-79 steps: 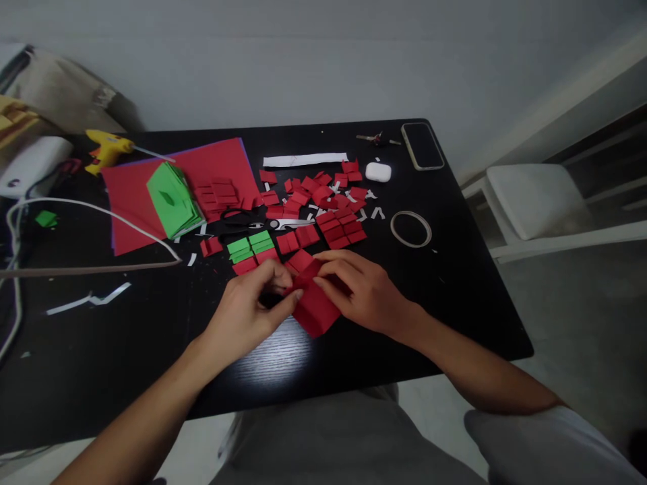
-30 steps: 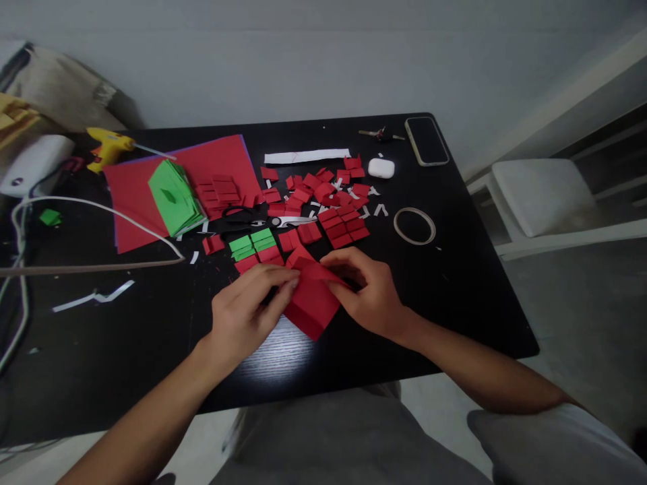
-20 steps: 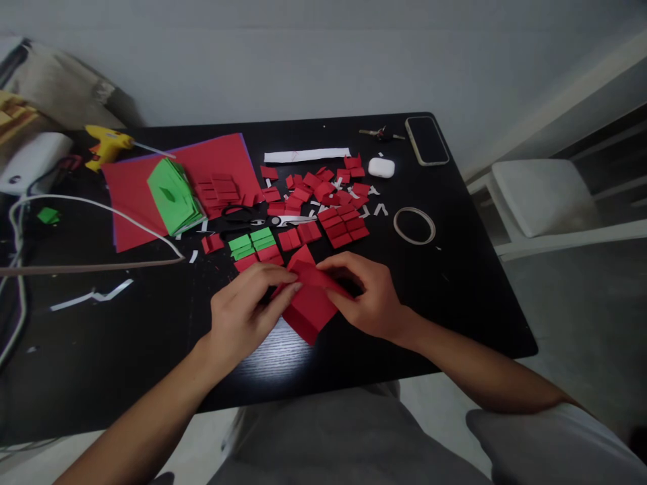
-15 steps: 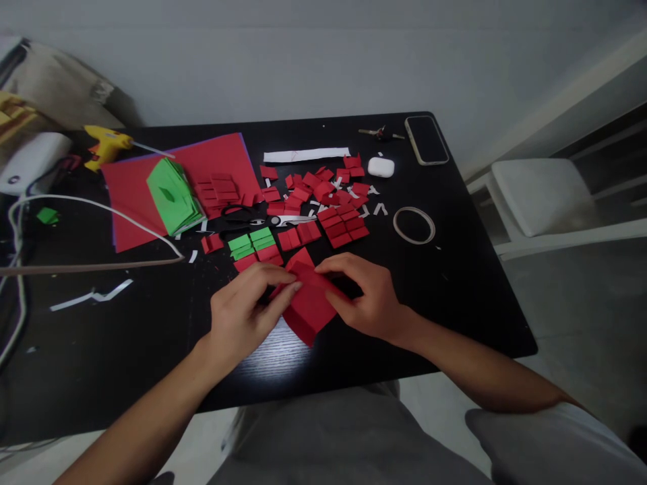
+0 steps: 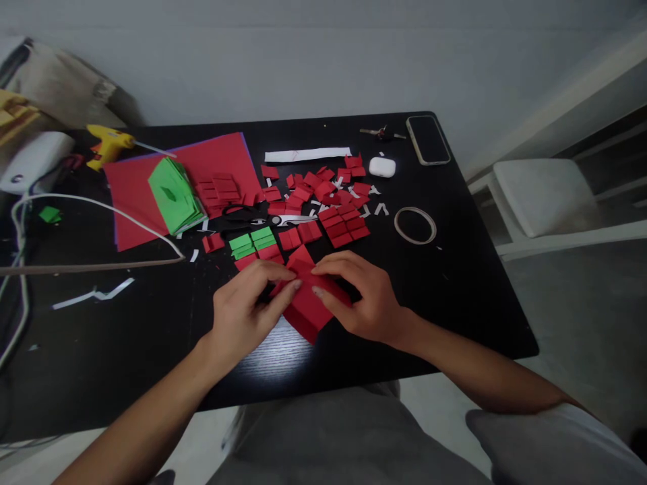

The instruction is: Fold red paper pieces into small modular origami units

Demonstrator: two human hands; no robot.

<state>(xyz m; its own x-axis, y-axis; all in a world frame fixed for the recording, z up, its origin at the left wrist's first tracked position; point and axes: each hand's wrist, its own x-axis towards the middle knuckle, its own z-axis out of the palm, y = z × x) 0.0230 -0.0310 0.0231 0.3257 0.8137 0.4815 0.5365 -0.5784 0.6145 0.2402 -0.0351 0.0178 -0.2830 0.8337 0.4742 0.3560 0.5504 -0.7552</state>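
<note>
A creased sheet of red paper (image 5: 309, 311) is held between both hands near the table's front edge. My left hand (image 5: 251, 296) pinches its left side between thumb and forefinger. On the other side, my right hand (image 5: 361, 291) grips the paper, its forefinger and thumb on the upper surface. Just beyond lie folded green paper pieces (image 5: 251, 241) and folded red paper pieces (image 5: 344, 224) set in rows. Black-handled scissors (image 5: 288, 220) rest behind them, partly among the red pieces.
A green paper stack (image 5: 174, 195) lies on large red sheets (image 5: 136, 222). A yellow glue gun (image 5: 108, 145) and a pale cable (image 5: 101, 201) are at left. The tape ring (image 5: 414, 225), white earbud case (image 5: 382, 167), keys (image 5: 383, 133) and phone (image 5: 428, 140) are at right.
My right thumb and forefinger have shifted slightly left over the red paper. My left hand keeps its pinch. The whole view has moved very little.
</note>
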